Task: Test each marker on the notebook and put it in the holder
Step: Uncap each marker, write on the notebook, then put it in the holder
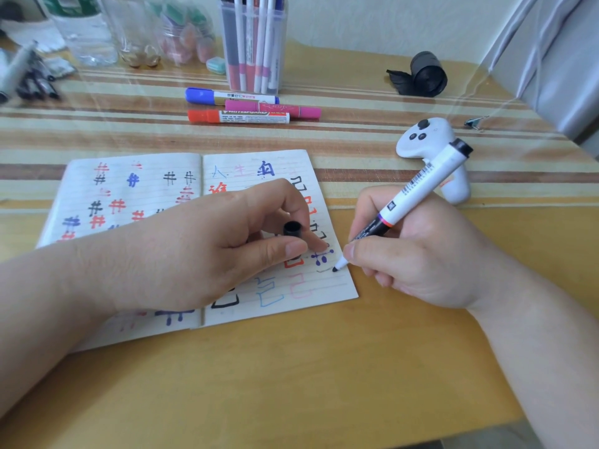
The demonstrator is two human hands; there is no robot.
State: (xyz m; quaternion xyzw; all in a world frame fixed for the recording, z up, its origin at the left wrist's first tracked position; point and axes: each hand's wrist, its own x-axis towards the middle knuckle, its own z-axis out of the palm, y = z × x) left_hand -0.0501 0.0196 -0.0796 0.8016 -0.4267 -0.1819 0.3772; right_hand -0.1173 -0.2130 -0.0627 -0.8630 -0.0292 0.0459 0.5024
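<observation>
**At the page's lower right corner: marker test under way**

The right hand [405, 254] grips an uncapped marker [415, 192], its tip on the notebook [129, 189]. The left hand [207, 251] pinches the black cap [292, 229]. Next, likely: recap the marker, then reach to the far holder [256, 43].

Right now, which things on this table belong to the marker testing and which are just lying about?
Job: notebook, black marker in the right hand, its cap in the left hand, holder, blue marker, pink marker, red marker.
Lying about: white controller, black roll, binder clip, bottle, jar.
</observation>
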